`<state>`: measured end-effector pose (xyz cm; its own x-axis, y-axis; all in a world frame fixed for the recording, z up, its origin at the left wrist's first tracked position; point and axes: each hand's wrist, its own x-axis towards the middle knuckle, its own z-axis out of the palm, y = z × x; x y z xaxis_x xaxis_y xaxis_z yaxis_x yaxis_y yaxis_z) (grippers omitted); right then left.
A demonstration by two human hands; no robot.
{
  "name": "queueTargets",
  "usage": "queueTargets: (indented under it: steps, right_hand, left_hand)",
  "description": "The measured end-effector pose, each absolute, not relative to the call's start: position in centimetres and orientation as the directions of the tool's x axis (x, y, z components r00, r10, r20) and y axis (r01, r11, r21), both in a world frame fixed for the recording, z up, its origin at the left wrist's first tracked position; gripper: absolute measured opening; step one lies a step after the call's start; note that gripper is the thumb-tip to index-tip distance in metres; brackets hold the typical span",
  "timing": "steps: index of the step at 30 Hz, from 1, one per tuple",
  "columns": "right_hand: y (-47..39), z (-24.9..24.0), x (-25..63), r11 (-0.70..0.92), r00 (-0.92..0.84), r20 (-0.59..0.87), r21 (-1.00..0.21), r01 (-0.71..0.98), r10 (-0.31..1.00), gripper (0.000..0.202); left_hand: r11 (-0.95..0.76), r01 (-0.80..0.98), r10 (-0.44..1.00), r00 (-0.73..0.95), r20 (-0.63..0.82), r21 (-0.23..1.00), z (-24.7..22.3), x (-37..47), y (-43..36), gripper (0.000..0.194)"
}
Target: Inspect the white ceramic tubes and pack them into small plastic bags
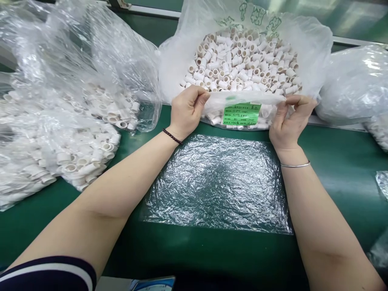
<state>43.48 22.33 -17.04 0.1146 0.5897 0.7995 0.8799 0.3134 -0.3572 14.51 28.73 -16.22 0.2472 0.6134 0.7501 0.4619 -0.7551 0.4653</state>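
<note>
A large translucent plastic bag [315, 48] lies wide open at the back of the table, full of short white plastic tube fittings [239, 64]. My left hand [188, 107] pinches its front rim on the left side. On the right side my right hand [289, 119] grips the same rim between thumb and fingers. Below the rim, between my hands, a green label [241, 114] with handwriting shows on the front of the bag. A flat, crinkled clear plastic bag [218, 186] lies on the table between my forearms.
Clear bags of white fittings [87, 157] crowd the left side of the green table [242, 258]. Another filled plastic bag [354, 85] stands at the right. A metal rail [151, 11] runs along the back. A blue-and-white printed item [154, 284] shows at the bottom edge.
</note>
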Motion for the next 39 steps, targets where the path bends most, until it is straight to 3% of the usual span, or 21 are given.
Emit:
queueTargets:
  steps: [10,17,25,32,39]
  right_hand:
    - [22.0,-16.3,42.9,0.319,0.035,0.775,-0.3,0.899,0.631,0.026]
    - [21.5,-15.6,42.2,0.179,0.06,0.667,-0.283,0.942,0.742,0.035]
    - [21.6,-15.5,42.0,0.179,0.043,0.702,-0.239,0.954,0.711,0.037]
    - [21.8,-15.6,42.1,0.318,-0.043,0.82,-0.173,0.932,0.571,0.025]
    - [21.7,-15.6,42.0,0.291,-0.02,0.781,-0.208,0.934,0.624,0.021]
  left_hand:
    - [-0.71,0.467,0.668,0.21,0.714,0.527,-16.0,14.7,28.4,0.045]
    - [-0.705,0.464,0.676,0.207,0.708,0.537,-16.1,14.7,28.4,0.043]
    - [-0.702,0.491,0.661,0.182,0.728,0.515,-15.7,14.8,28.1,0.038]
    - [-0.7,0.482,0.671,0.19,0.717,0.527,-15.6,14.8,28.0,0.038]
    - [-0.702,0.478,0.671,0.194,0.716,0.528,-15.7,14.8,28.1,0.037]
